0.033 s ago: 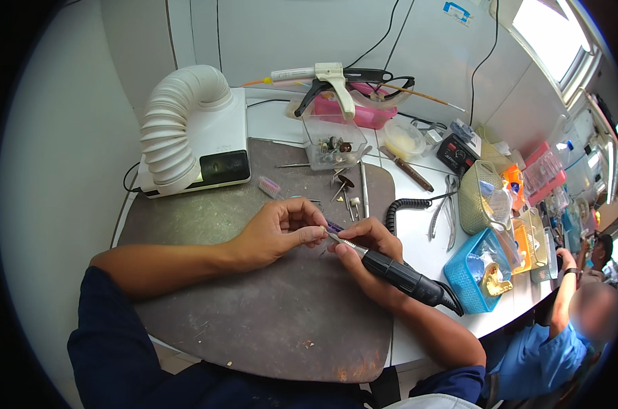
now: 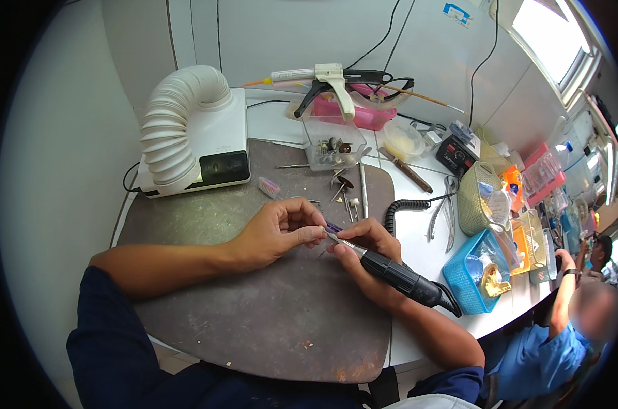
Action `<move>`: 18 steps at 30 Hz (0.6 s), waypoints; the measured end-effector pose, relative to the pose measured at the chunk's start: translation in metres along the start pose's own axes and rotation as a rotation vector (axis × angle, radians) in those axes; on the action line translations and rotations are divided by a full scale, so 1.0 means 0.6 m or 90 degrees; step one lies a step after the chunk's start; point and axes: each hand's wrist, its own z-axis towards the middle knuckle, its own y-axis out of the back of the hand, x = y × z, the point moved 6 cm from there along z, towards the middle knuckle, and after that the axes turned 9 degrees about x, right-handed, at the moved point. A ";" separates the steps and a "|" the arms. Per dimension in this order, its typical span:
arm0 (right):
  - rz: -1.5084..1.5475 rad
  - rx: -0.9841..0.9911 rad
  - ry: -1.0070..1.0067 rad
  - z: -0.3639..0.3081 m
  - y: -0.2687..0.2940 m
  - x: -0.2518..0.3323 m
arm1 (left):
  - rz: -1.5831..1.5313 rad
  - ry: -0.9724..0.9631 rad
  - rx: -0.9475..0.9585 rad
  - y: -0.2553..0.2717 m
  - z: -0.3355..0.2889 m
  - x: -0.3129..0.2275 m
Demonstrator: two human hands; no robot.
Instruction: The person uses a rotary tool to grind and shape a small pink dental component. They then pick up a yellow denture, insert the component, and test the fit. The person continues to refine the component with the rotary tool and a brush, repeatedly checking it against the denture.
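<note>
My right hand [image 2: 370, 255] is closed around a black rotary handpiece [image 2: 397, 274] with a silver nose, held like a pen. Its cord leaves the rear end beside my wrist. The slim tip points left and meets the fingers of my left hand [image 2: 282, 228]. Between that thumb and forefinger is pinched a small pale piece [image 2: 322, 230], mostly covered by the fingertips and too small to name. Both hands are together above the dark work mat [image 2: 254, 327]. Just behind them lie a pink-bristled brush [image 2: 269, 187], a brown disc on a shank [image 2: 346, 183] and several thin burs.
A white suction unit [image 2: 220, 136] with a ribbed hose [image 2: 164, 129] stands back left. Behind are a clear box of bits [image 2: 333, 153] and a dispensing gun [image 2: 333, 85]. Pliers [image 2: 445, 215], a coiled cord [image 2: 408, 204], a blue basket [image 2: 469, 279] and a person in blue [image 2: 544, 361] are at right.
</note>
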 end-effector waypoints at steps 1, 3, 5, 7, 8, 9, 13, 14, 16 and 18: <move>0.006 -0.001 -0.009 0.001 0.000 -0.001 | -0.008 0.006 -0.003 0.000 0.000 0.000; 0.003 0.012 -0.008 0.002 -0.001 -0.001 | 0.002 -0.012 -0.002 0.001 0.000 0.001; -0.002 0.018 -0.004 0.001 0.000 0.000 | 0.018 -0.019 0.004 0.001 -0.001 0.001; -0.010 0.017 0.003 0.001 0.001 0.004 | 0.038 -0.015 0.011 -0.001 -0.002 -0.003; -0.002 0.016 0.004 0.000 0.000 0.003 | 0.035 -0.016 0.013 -0.001 -0.003 -0.002; 0.007 0.015 0.005 -0.001 0.000 0.002 | 0.032 -0.018 0.014 -0.002 -0.003 -0.001; 0.025 0.007 -0.002 -0.001 -0.001 0.001 | 0.003 -0.010 0.005 -0.001 -0.004 0.005; -0.004 0.010 0.002 -0.002 0.002 0.006 | 0.006 -0.001 0.003 -0.003 -0.001 0.004; -0.060 0.012 0.010 0.000 0.005 0.016 | 0.012 0.019 0.001 -0.006 -0.003 -0.004; -0.053 0.018 0.010 0.001 0.005 0.018 | 0.026 0.017 -0.007 -0.005 -0.003 -0.003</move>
